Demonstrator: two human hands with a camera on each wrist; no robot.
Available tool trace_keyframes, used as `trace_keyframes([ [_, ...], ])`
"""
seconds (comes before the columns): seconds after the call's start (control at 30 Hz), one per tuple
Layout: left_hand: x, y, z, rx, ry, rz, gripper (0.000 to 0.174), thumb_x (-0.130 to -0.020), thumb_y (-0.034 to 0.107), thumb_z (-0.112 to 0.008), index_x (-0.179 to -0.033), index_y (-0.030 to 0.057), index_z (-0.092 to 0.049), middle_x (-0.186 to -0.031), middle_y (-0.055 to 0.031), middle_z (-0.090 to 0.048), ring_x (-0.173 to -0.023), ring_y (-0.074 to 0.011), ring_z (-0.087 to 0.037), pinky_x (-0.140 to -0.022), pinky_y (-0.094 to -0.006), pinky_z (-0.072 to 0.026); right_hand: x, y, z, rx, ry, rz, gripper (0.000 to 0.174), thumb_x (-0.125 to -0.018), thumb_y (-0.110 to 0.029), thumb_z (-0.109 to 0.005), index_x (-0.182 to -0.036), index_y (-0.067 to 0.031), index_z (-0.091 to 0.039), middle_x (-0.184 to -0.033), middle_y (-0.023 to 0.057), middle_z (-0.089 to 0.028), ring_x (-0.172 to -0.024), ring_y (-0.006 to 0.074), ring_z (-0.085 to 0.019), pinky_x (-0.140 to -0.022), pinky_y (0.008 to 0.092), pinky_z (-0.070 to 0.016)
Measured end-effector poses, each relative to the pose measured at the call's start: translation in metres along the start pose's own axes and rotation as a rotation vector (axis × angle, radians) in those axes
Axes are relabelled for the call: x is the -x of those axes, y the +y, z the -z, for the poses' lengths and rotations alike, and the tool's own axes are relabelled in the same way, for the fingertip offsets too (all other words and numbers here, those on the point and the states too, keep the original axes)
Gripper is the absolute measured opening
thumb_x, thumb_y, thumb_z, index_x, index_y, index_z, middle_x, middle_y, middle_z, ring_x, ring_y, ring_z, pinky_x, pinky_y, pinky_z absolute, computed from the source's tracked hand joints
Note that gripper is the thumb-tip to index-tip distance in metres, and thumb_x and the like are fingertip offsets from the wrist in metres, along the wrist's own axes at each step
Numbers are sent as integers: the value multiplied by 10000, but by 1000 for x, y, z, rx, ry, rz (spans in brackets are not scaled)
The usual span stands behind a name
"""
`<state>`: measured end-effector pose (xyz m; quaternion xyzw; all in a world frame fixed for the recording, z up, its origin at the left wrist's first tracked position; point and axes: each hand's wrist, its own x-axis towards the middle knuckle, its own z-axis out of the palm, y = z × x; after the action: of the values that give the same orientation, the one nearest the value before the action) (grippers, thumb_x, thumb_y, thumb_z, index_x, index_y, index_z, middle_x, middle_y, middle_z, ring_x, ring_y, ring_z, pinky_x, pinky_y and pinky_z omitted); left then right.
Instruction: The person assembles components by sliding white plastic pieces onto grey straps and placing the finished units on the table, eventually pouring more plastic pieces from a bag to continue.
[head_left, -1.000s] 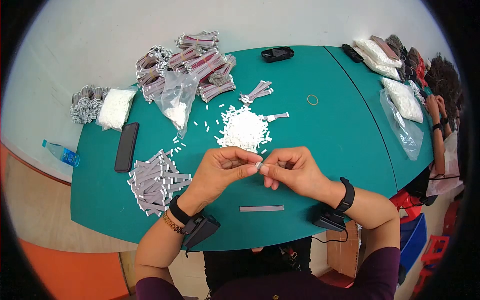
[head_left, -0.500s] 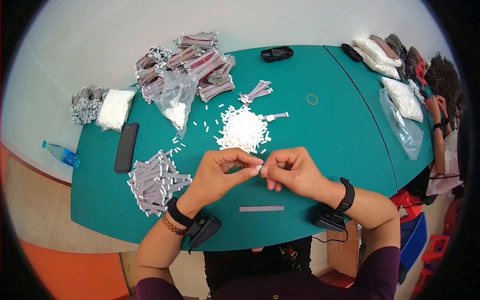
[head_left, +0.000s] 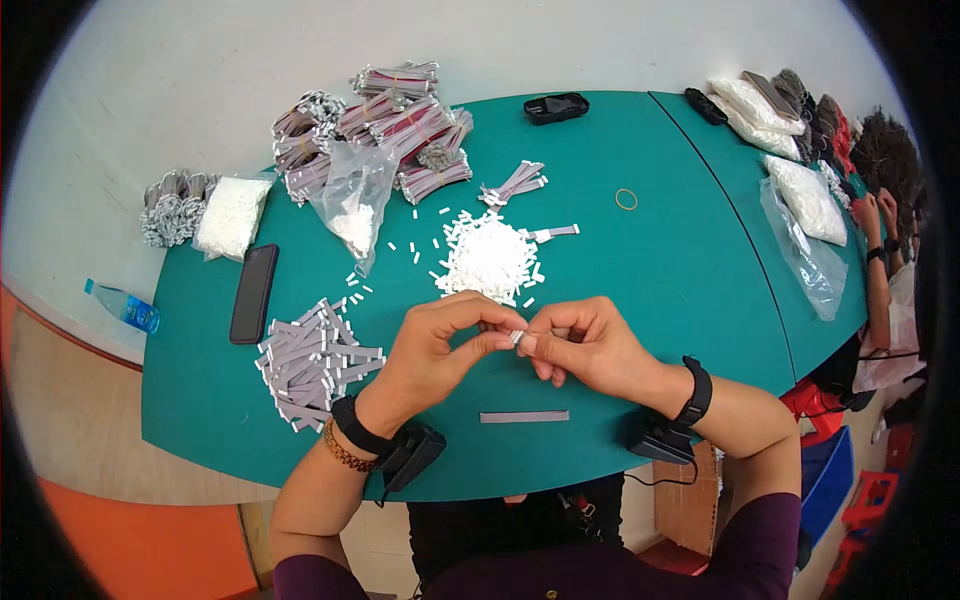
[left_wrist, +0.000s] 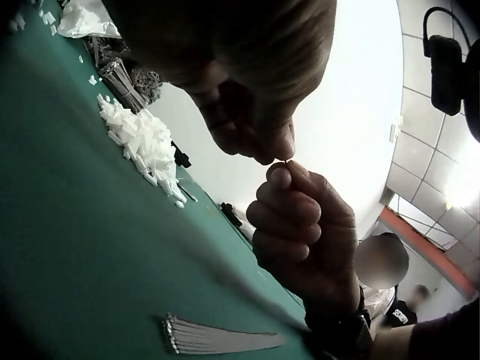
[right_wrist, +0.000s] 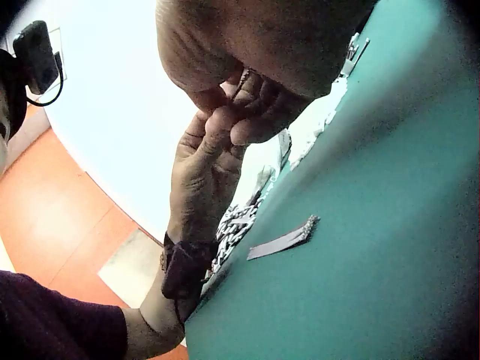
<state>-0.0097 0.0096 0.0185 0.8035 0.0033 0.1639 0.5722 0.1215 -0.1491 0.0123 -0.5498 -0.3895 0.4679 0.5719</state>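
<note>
In the head view, my left hand (head_left: 440, 340) and right hand (head_left: 590, 345) meet fingertip to fingertip over the table's near side. Between them, thumbs and forefingers pinch a small white connector (head_left: 517, 337), mostly covered by the fingers. A thin ribbed edge (right_wrist: 244, 81) shows among the right hand's fingers in the right wrist view. Below the hands lies a flat grey ribbon cable (head_left: 524, 417). Beyond them is a heap of loose white connectors (head_left: 487, 258). A pile of short grey ribbon cables (head_left: 312, 365) with white ends sits left of the left hand.
A black phone (head_left: 254, 295) lies at the left, near a bag of white pieces (head_left: 233, 217). Banded cable bundles (head_left: 410, 130) and a clear plastic bag (head_left: 355, 200) stand at the back. A rubber band (head_left: 626, 199) lies to the right; another person's arms (head_left: 877, 260) rest at the far right.
Both hands stay in nearly the same place. The fingertips shift slightly around the small white connector, and the left wrist turns a little. The things on the table have not moved.
</note>
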Motion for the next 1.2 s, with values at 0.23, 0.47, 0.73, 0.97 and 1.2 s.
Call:
trace_keyframes([
  [0.23,1,1,-1,-10,-13,-8,135,-798,-4,-633,-932,1,-654,-892,-84,-648,-835,-152,-606,-753,-264,-474,2,-1,-2,-2,-2,8,169,-895,-170,-590,-810,-30,-630,-662,8,-613,-549,32,-515,-496,174,-402],
  [0.47,2,1,-2,-1,-19,-14,146,-798,-5,-634,-942,3,-655,-889,-84,-650,-826,-152,-609,-741,-263,-476,3,-1,-2,-85,-14,-34,161,-895,-159,-589,-811,-27,-626,-654,13,-610,-544,39,-527,-491,179,-409],
  [0.73,2,2,-3,-117,14,-72,154,-791,-6,-632,-942,14,-656,-874,-94,-661,-817,-179,-628,-732,-279,-484,2,-2,-2,-81,-3,-55,183,-896,-179,-584,-804,-25,-619,-640,21,-606,-510,48,-514,-474,187,-401],
  [0.97,2,0,-5,-113,20,-82,153,-794,1,-630,-943,16,-657,-868,-94,-661,-813,-187,-630,-732,-283,-485,2,1,-3,-87,5,-63,181,-896,-173,-582,-801,-22,-616,-638,23,-605,-511,54,-515,-475,190,-403],
  [1.2,3,1,-5,-31,12,-34,147,-798,-1,-625,-942,1,-652,-883,-93,-657,-831,-167,-621,-752,-276,-481,3,0,-4,-155,-9,-58,184,-901,-182,-584,-815,-23,-614,-645,24,-602,-524,62,-524,-482,198,-415],
])
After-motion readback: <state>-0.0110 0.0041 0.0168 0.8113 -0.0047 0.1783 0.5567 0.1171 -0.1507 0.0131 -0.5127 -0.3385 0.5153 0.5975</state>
